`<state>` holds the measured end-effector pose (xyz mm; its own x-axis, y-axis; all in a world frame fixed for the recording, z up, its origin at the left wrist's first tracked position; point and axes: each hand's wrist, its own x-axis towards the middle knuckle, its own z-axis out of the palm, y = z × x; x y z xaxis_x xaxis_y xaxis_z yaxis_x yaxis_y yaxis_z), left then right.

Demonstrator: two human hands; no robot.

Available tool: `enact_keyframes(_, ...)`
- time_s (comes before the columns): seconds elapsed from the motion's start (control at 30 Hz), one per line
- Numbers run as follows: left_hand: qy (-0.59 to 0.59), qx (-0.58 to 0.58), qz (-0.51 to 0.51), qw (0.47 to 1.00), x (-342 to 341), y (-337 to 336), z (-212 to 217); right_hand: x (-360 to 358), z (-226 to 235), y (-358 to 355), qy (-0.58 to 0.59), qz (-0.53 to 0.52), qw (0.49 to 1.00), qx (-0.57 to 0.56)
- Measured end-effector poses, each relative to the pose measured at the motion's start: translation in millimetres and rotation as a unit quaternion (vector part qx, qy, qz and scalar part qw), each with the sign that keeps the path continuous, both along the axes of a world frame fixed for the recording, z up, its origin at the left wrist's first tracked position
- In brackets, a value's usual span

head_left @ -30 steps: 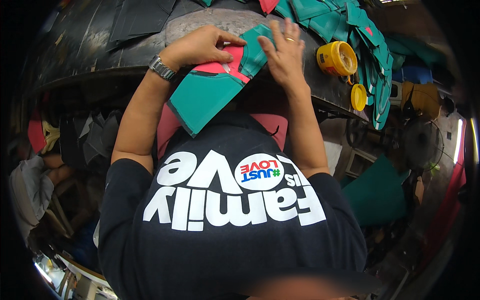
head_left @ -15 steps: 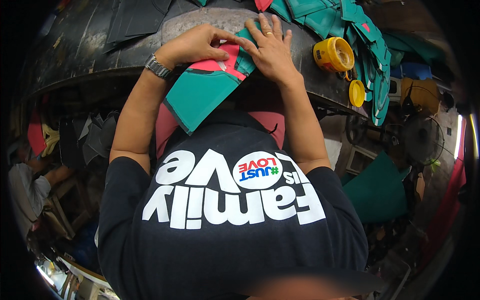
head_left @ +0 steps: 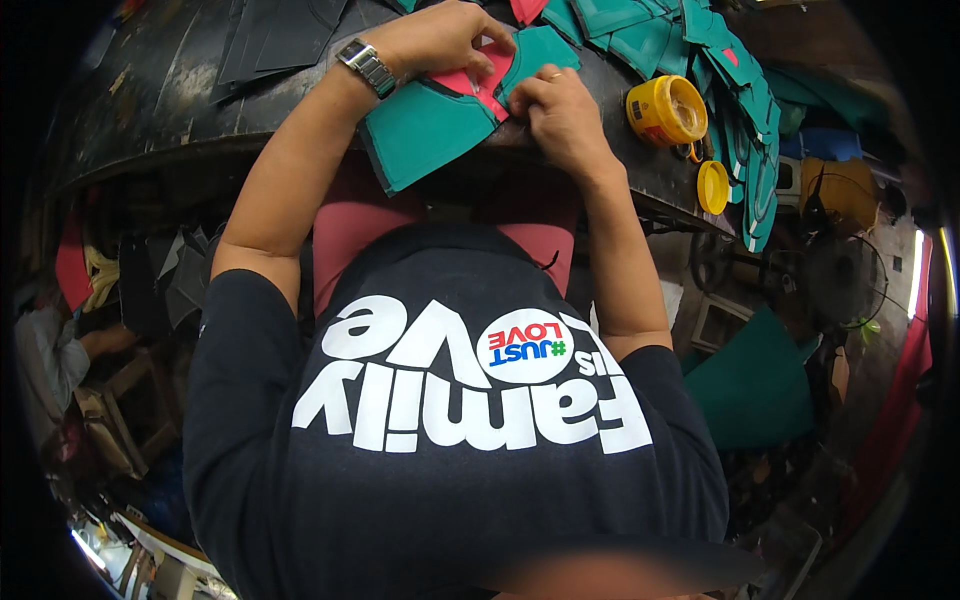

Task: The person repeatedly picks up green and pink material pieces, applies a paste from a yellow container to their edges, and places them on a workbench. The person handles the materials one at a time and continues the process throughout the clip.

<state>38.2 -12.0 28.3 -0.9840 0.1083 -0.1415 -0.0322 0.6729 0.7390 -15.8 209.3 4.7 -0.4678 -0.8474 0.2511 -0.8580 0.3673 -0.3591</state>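
A flat workpiece of green sheet panels (head_left: pixel 425 130) joined to a pinkish-red piece (head_left: pixel 492 97) lies at the near table edge, one wide green end sticking out over the edge. My left hand (head_left: pixel 462 38), with a metal watch at the wrist, reaches over from the left. Its bent fingers and thumb close on the red piece. On the right, my right hand (head_left: pixel 562 112), wearing a ring, has its fingers curled together at the side of the workpiece, by the seam between red and green. What those fingertips pinch is partly hidden.
A yellow tub (head_left: pixel 667 108) of pale paste stands right of my right hand, its yellow lid (head_left: pixel 713 187) beside it. Overlapping green pieces (head_left: pixel 735 100) cover the table's right end. Dark grey sheets (head_left: pixel 275 45) lie at the back left. Another person's arm (head_left: pixel 105 342) shows at far left.
The workpiece and both hands have moved away from me, further onto the table, and the workpiece has turned somewhat. My right hand has gone from spread flat to curled fingers.
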Motion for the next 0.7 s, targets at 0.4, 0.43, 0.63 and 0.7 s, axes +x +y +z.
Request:
enact_keyframes(0.4, 0.073, 0.068, -0.011, 0.995, 16.6, 2.1, -9.1, 4.1, 3.4, 20.1, 0.259, -0.110, 0.959, 0.019)
enact_keyframes(0.43, 0.060, 0.104, -0.003, 0.993, 13.9, 1.2, -11.5, 4.4, -0.1, 24.4, 0.278, -0.109, 0.954, 0.007)
enact_keyframes(0.63, 0.029, 0.178, -0.077, 0.981, -7.6, -6.7, -26.0, -6.1, -29.2, 32.9, 0.239, -0.106, 0.955, 0.137)
enact_keyframes(0.7, 0.037, 0.170, -0.084, 0.981, -5.2, -6.1, -24.7, -10.6, -32.1, 32.8, 0.214, -0.075, 0.968, 0.112)
